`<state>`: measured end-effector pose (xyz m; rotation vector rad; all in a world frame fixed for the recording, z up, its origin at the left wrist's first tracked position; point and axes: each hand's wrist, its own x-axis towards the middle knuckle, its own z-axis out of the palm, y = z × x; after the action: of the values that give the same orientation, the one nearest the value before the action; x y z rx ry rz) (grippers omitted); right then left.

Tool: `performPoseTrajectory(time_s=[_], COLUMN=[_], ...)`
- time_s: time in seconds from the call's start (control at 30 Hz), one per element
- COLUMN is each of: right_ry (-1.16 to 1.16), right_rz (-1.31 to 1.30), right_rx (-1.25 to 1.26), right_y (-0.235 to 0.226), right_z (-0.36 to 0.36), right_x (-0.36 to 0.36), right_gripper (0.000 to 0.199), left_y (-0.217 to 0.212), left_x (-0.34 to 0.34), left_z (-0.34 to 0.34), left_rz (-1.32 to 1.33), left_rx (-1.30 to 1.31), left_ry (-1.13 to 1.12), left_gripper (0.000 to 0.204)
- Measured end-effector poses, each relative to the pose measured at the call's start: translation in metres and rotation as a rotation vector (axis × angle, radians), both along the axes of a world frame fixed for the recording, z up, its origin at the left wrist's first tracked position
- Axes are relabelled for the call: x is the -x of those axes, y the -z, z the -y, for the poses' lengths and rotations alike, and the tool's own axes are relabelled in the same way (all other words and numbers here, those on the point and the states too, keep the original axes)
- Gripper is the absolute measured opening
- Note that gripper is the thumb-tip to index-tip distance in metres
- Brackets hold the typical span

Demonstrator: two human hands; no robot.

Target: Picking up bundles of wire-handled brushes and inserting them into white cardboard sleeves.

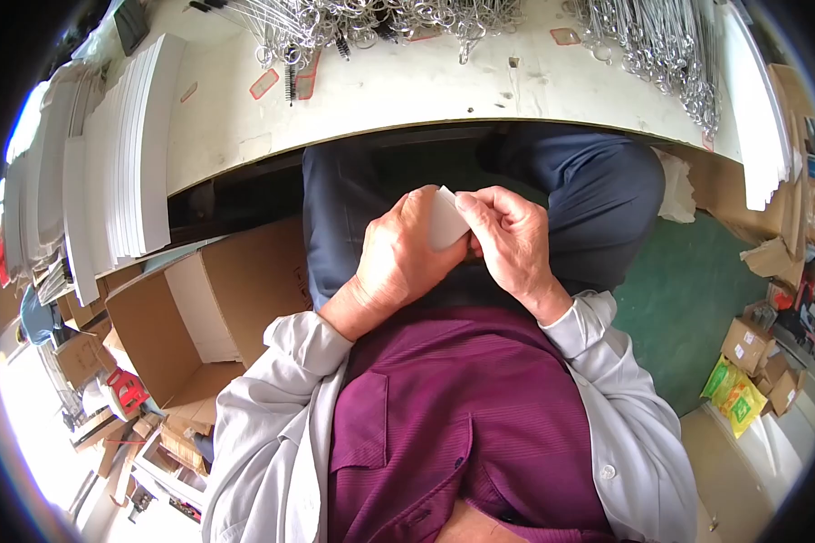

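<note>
Above my lap, just off the table's front edge, my left hand [397,252] and my right hand [514,242] meet around a small white piece that looks like card or a narrow paper box [445,222]. The left fingers wrap it from the left and below. My right thumb and fingertips pinch its upper right edge. Only its pale, pointed upper face shows; the rest is hidden by my palms.
On the cream table [217,127] lie heaps of thin wire brushes with ring handles [371,23] and more wire pieces [670,63]. Long white flat boxes [122,154] stand at the left, others [753,109] at the right. An open cardboard carton [254,281] sits left of my legs.
</note>
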<state>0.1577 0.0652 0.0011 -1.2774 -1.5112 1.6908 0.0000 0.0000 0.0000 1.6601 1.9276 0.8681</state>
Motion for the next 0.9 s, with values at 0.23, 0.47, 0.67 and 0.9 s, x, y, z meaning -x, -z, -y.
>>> performPoseTrajectory(time_s=[0.23, 0.47, 0.67, 0.9], right_ry=[-0.111, -0.133, -0.193, -0.183], right_rz=[0.054, -0.048, -0.038, -0.047], right_rx=[-0.387, -0.322, -0.263, -0.379], right_y=[0.004, 0.01, 0.005, 0.011], right_z=[0.005, 0.014, 0.014, 0.016], right_x=[-0.004, 0.003, 0.004, 0.008], right_gripper=[0.039, 0.05, 0.054, 0.042], left_y=[0.009, 0.01, 0.005, 0.011], left_x=[-0.002, 0.003, 0.003, 0.007], left_z=[-0.002, -0.003, -0.001, 0.002], left_rz=[0.111, 0.133, 0.146, 0.094], left_rx=[0.007, 0.037, 0.063, 0.02], left_ry=[-0.021, -0.022, -0.04, -0.026], left_gripper=[0.055, 0.057, 0.054, 0.053])
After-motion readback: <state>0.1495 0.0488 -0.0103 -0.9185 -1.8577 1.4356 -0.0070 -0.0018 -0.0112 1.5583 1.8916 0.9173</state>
